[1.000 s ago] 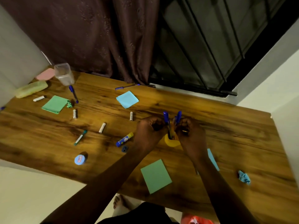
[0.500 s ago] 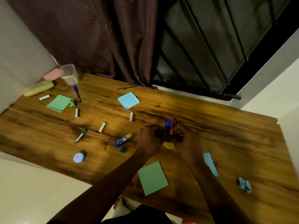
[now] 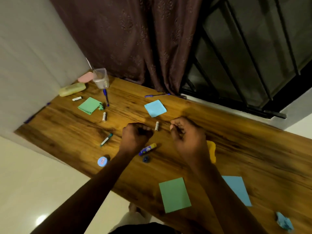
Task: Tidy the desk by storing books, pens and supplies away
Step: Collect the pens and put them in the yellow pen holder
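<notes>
Both fists hovering over the brown wooden desk [image 3: 244, 149]: my left hand [image 3: 135, 137] and right hand [image 3: 187, 139] are curled shut, contents not visible. Yellow plastic pen cup [image 3: 211, 152] is peeking from behind my right wrist. Likely between pickups; next I'm probably uncurling for the small white tube [image 3: 157, 126] lying between my hands.
</notes>
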{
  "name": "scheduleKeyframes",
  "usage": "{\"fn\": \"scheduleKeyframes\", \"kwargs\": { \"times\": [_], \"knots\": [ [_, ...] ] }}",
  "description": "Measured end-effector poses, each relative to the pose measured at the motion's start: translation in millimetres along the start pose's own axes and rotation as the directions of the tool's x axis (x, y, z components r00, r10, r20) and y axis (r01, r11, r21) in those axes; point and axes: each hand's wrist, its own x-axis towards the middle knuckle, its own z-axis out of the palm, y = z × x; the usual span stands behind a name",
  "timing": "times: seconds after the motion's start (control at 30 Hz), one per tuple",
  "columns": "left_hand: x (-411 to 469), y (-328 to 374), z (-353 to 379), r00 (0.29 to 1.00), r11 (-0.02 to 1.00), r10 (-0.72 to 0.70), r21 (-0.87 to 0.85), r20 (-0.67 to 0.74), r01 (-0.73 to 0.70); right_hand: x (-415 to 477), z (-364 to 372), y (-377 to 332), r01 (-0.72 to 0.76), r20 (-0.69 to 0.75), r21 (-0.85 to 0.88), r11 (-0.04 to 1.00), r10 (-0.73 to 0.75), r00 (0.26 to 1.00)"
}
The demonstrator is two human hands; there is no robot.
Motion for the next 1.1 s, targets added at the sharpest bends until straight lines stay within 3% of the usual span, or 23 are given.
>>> {"fn": "scheduleKeyframes", "kwargs": {
  "times": [0.17, 0.43, 0.63, 0.83, 1.1],
  "knots": [
    [52, -18, -72, 0.999, 0.990, 0.040, 0.136, -0.036, -0.034, 35, 48, -20, -0.022, 0.155, -0.129, 0.991, 0.042, 0.987],
    [179, -61, -153, 0.998, 0.945, -0.007, 0.326, -0.064, 0.028, 116, 127, -6, -0.104, 0.242, -0.304, 0.947, 0.182, 0.953],
    [258, -92, -171, 0.989, 0.895, -0.143, 0.422, -0.041, 0.147, 189, 179, 20, -0.044, 0.256, -0.466, 0.884, 0.182, 0.949],
    [307, -102, -173, 0.960, 0.835, -0.274, 0.484, -0.050, 0.263, 238, 224, 54, -0.094, 0.332, -0.598, 0.796, 0.353, 0.875],
    [338, -108, -167, 0.954, 0.793, -0.297, 0.562, 0.023, 0.234, 261, 237, 67, 0.023, 0.381, -0.734, 0.679, 0.383, 0.841]
  ]
}}
